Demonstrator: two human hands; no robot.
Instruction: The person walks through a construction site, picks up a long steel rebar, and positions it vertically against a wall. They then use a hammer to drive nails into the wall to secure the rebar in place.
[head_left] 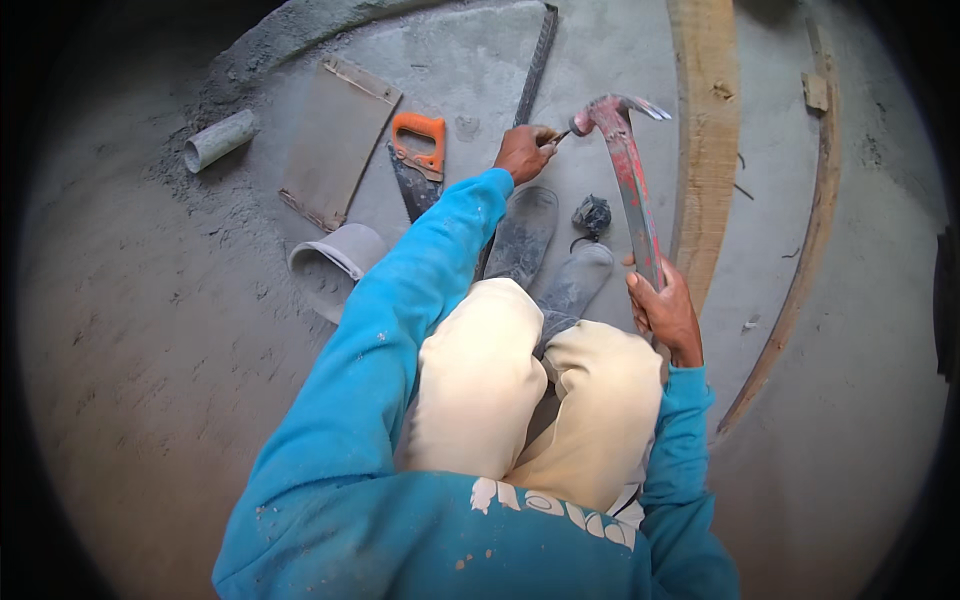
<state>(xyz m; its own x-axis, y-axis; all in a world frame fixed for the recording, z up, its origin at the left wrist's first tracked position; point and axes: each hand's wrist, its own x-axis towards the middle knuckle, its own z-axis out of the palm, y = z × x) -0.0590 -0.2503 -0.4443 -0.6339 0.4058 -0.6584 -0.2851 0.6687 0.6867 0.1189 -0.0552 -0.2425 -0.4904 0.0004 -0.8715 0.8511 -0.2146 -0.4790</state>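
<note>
My right hand (665, 308) is wrapped round the lower handle of a claw hammer (630, 175), whose red paint is worn. The hammer stands tilted, its claw pointing right and its striking face toward my left hand (525, 153). That left hand is closed in a pinch on a thin dark piece that looks like a nail (562, 136), its end at or very near the hammer face. Beneath the left hand a dark, narrow metal bar (538, 65) runs along the floor, partly covered by the hand and sleeve. My shoes (524, 232) are just below.
Left lie an orange-handled handsaw (420, 150), a flat board (340, 140), a grey pipe piece (220, 140) and a grey bucket (345, 250). A wide plank (706, 130) and a narrow curved wood strip (800, 285) lie right. A black crumpled lump (592, 215) sits by my shoes.
</note>
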